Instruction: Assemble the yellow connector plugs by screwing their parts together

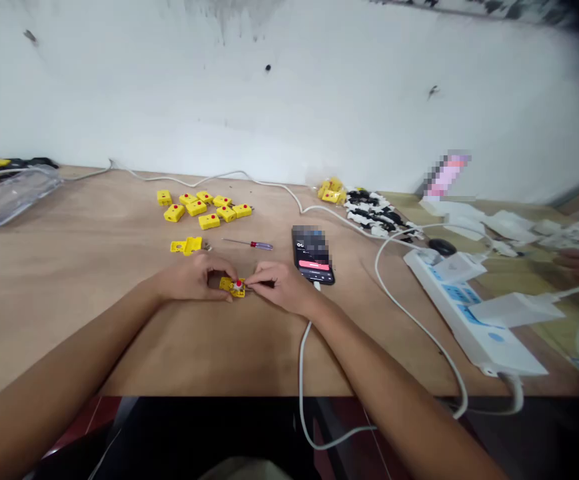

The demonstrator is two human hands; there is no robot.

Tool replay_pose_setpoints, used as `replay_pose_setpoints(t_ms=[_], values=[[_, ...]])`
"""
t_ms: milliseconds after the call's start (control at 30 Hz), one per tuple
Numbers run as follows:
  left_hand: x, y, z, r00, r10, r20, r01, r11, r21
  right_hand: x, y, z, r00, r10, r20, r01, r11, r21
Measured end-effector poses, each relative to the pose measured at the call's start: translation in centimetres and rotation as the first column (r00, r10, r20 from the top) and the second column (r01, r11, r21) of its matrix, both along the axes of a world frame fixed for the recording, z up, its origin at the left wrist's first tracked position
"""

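Small case, how to handle: the small yellow case (225, 285) lies open-topped, with a red button (238, 283) on a white piece at its right part; best braced flat on the worktop (144, 343), light grip on the walls, so the loose-looking inside doesn't jump out.
Button side: push straight and gently, I'd say; a sideways shove could tip the white piece or turn the case.
Left hand (203, 279): curled round the case, finger on the far side, thumb on the near side, gripping it.
Right hand (283, 287): fingertips drawn together at the case's right end; can't tell if they pinch a small part.
Case vs hands: between the two, inside the left hand's curve, just left of the right fingertips; nearer the worktop's front edge than the screwdriver is.
Open yellow shell (192, 245): just beyond the left hand, toward the back edge.
Screwdriver (260, 245): beyond the right hand, handle to the right; within easy reach, probably.
Yellow boxes (196, 207): loose group with red buttons, farther toward the back edge.
Phone (313, 257): beyond the right wrist, cable running over the front edge.
Power strip (474, 313): slanting to the front edge, right side.
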State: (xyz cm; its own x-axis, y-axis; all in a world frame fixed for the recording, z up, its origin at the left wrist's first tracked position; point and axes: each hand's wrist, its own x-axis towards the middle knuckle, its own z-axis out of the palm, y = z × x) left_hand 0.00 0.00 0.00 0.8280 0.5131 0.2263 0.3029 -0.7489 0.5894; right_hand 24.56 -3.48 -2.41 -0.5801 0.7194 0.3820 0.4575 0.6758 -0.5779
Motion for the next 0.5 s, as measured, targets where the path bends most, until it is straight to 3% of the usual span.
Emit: replay_pose_setpoints(t_ms=[500], values=[[0.07,-0.26,0.11,0.998,0.055,-0.033,-0.055,0.998,-0.016,-0.28,-0.62,0.48,0.999,0.0,0.032,-0.001,0.999,0.036]])
